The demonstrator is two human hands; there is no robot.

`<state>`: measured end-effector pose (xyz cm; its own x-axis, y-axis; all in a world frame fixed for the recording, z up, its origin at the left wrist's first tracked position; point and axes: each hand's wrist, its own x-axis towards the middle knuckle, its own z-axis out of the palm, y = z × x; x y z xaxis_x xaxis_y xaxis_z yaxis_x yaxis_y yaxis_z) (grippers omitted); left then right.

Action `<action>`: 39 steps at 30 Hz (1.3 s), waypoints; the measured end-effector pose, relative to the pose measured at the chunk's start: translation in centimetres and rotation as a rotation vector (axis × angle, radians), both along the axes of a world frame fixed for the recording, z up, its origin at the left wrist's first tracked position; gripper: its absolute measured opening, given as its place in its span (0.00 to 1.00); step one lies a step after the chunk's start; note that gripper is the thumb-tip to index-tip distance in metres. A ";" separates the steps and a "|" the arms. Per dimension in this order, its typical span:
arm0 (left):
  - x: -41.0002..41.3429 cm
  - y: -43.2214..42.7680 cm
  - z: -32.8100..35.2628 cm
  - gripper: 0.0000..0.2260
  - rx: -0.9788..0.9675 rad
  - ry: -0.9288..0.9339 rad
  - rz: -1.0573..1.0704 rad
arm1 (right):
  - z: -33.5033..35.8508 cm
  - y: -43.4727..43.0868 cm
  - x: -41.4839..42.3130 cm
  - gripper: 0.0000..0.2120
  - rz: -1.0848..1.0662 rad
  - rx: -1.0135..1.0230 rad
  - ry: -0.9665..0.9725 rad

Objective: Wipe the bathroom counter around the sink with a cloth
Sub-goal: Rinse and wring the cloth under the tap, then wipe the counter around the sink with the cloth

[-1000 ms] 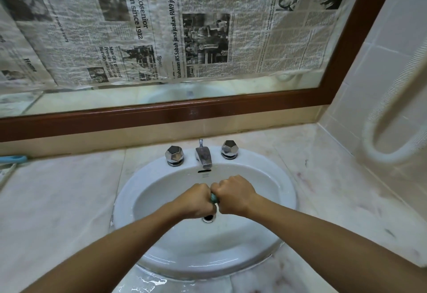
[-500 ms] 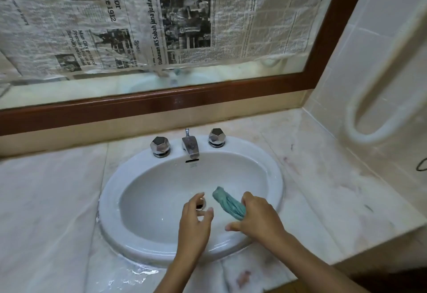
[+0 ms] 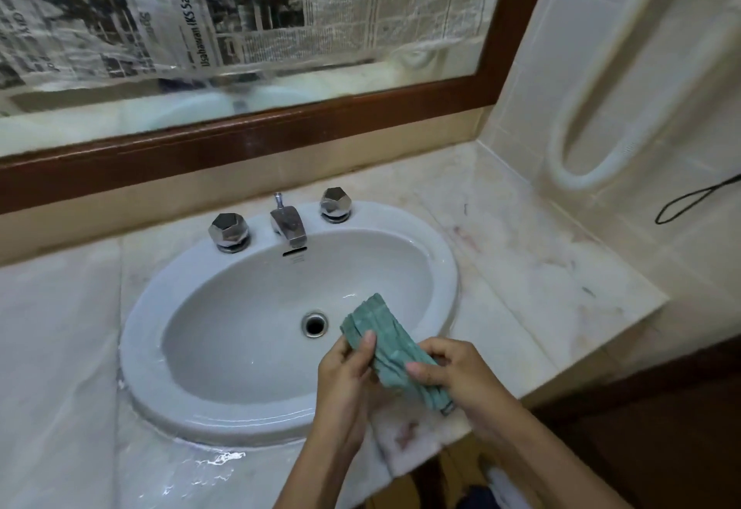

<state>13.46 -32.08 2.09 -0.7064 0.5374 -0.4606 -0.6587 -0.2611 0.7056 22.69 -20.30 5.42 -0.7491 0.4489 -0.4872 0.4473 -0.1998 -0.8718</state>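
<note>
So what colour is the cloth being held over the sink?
Teal green with faint darker stripes, the cloth, seen in the head view.

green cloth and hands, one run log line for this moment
green ribbed cloth: bunched, held over white oval sink | left hand: gripping cloth | right hand: gripping cloth | marble counter: not yet touched

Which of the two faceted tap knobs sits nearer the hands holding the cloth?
The right knob, on the sink rim right of the spout; the left knob lies across the basin from the cloth.
</note>
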 end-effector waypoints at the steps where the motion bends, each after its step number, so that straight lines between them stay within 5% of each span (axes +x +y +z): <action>1: 0.4 0.2 0.2 0.13 0.006 -0.009 -0.021 | 0.0 0.4 0.6 0.04 -0.021 -0.106 -0.028; 6: 2.5 2.6 1.2 0.10 0.010 0.007 -0.140 | -0.7 3.0 3.1 0.14 -0.104 -0.586 0.092; 11: 3.8 7.7 1.3 0.10 -0.138 0.176 -0.300 | -1.0 7.5 4.7 0.20 -0.065 -0.468 0.098; 15: 5.1 12.8 0.3 0.09 -0.341 0.387 -0.319 | -1.3 14.7 7.3 0.13 -0.220 -0.312 0.047; 17: 5.1 14.5 -1.3 0.10 -0.593 0.687 -0.313 | -1.5 19.5 8.8 0.10 -0.336 -0.060 -0.031; 20: 4.7 15.3 -2.9 0.09 -1.011 1.393 -0.275 | -2.5 26.9 10.2 0.06 -0.364 0.650 -0.309; 22: 4.8 15.5 -3.6 0.11 -1.086 1.549 -0.319 | -4.0 29.7 10.1 0.12 -0.324 1.041 -0.412; 31: 0.4 17.8 -5.3 0.26 -1.318 1.406 -0.365 | -10.7 31.2 9.8 0.28 0.451 1.400 -0.290; 39: -1.0 19.4 -6.2 0.27 -1.165 1.153 -0.383 | -11.6 35.9 10.0 0.27 0.494 1.348 -0.246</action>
